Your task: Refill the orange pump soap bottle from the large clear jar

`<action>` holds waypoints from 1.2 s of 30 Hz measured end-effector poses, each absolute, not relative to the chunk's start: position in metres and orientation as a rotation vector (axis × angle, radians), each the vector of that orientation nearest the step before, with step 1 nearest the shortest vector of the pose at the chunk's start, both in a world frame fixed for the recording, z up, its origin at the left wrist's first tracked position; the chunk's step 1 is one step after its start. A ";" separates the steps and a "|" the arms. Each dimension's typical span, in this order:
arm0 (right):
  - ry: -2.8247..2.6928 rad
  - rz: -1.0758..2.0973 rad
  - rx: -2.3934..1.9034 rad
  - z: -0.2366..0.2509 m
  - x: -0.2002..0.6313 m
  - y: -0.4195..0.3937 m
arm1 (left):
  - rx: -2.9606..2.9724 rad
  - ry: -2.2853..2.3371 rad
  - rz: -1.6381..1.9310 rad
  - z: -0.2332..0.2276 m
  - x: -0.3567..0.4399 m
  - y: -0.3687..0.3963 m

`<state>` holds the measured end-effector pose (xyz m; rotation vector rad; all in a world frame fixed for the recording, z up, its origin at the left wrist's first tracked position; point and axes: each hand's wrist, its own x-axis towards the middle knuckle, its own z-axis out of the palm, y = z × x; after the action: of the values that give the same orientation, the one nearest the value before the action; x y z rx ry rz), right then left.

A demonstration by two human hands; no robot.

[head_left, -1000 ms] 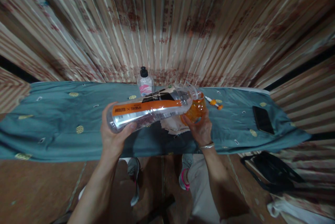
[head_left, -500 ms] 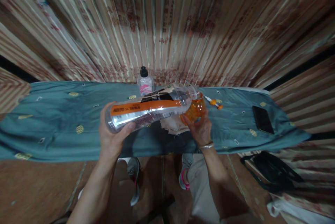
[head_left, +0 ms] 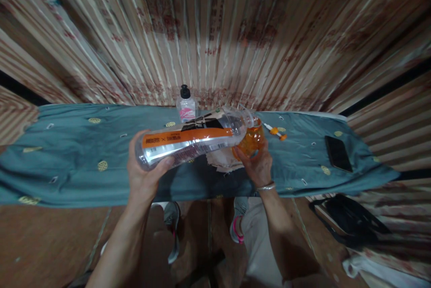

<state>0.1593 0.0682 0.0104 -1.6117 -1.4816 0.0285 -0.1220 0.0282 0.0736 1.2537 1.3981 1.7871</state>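
Observation:
My left hand (head_left: 146, 175) is closed around the base of a large clear plastic bottle (head_left: 191, 137) with an orange, black and silver label. The bottle lies tilted nearly sideways, its mouth pointing right at the top of a small orange see-through container (head_left: 253, 139). Wrapped round that container is my right hand (head_left: 258, 164), with a bangle on the wrist. Whether liquid passes between the two, I cannot tell. Beneath them a pale crumpled cloth (head_left: 222, 160) lies on the table, partly hidden.
A clear bottle with a black cap (head_left: 186, 106) stands at the back of the table covered with green cloth (head_left: 77, 148). An orange and white syringe-like item (head_left: 275, 132) lies right of my hands, and a black phone (head_left: 338, 153) farther right. A dark bag (head_left: 352, 220) sits below, right.

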 end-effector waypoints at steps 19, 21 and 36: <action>-1.493 0.052 -1.676 0.011 0.157 0.069 | 1.247 1.341 1.863 0.071 -0.125 0.031; -1.496 0.048 -1.685 0.010 0.158 0.069 | 1.241 1.326 1.870 0.071 -0.125 0.031; -1.530 -0.057 -1.567 0.002 0.160 0.070 | 1.252 1.351 1.853 0.070 -0.127 0.030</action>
<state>0.1601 0.0704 0.0024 -1.5672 -1.5303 -0.0565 -0.1267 0.0304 0.0696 1.2521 1.3514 1.8532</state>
